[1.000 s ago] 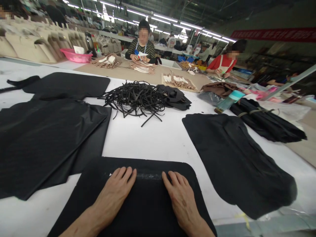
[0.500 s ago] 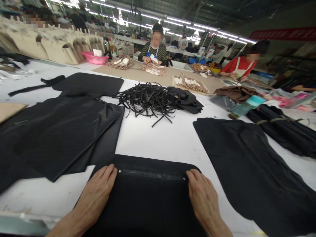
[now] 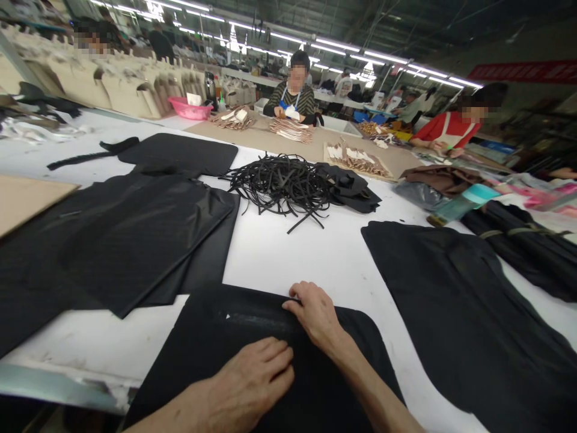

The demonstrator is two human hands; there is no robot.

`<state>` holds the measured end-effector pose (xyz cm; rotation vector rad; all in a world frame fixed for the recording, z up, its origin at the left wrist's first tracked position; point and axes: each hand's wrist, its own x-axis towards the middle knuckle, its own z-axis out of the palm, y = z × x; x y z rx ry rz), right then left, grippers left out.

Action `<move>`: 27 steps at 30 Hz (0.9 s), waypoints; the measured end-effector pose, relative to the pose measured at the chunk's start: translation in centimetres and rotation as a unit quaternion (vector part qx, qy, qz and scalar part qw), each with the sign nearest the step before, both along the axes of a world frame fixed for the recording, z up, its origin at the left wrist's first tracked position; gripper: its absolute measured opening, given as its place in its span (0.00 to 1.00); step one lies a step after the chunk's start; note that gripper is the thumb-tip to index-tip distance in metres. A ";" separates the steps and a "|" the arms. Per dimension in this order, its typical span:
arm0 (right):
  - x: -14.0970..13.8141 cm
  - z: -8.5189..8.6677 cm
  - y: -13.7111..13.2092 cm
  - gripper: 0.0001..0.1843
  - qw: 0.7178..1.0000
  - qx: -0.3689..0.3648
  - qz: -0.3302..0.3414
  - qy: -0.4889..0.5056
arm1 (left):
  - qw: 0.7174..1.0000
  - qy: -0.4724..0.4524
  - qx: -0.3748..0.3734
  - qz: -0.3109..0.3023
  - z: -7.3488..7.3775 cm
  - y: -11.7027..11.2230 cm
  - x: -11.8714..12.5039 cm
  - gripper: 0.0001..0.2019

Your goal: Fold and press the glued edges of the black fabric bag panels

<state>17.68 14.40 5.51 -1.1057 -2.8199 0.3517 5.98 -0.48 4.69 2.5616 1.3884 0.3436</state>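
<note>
In front of me lies a black leather-like panel point(image 3: 205, 337) with rounded far corners and a shiny strip across it near the far edge. A small white triangular mark shows at the strip's left end. My right hand point(image 3: 315, 310) is at the panel's far edge, thumb and fingers closed over it. Nearer to me, my left hand point(image 3: 256, 373) rests on the panel's surface, palm down, with fingers stretched forward and slightly bent. Its fingertips are partly hidden.
Black sheets point(image 3: 144, 234) are piled left, and another black stack point(image 3: 442, 282) lies right. Beyond the panel sit a heap of thin black strips point(image 3: 283, 183) and a bottle point(image 3: 464, 204). Two co-workers, one in a striped top point(image 3: 274, 99), one in red point(image 3: 433, 129), work across the table.
Both hands have left the panel's sides and moved inward. The right hand went left to the far edge; the left hand came right and nearer me. The view shifted slightly left.
</note>
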 end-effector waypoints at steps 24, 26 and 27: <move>3.7 6.6 0.5 0.11 0.920 0.374 0.079 0.086 | 1.000 -0.002 -0.014 0.025 -0.6 0.9 0.4 0.24; 3.6 7.0 0.3 0.10 0.919 0.372 0.103 0.077 | 0.999 -0.005 -0.019 0.035 -0.9 0.6 0.5 0.26; 3.5 7.1 0.2 0.10 0.922 0.363 0.113 0.071 | 0.999 -0.010 -0.023 0.043 -1.0 0.4 0.6 0.27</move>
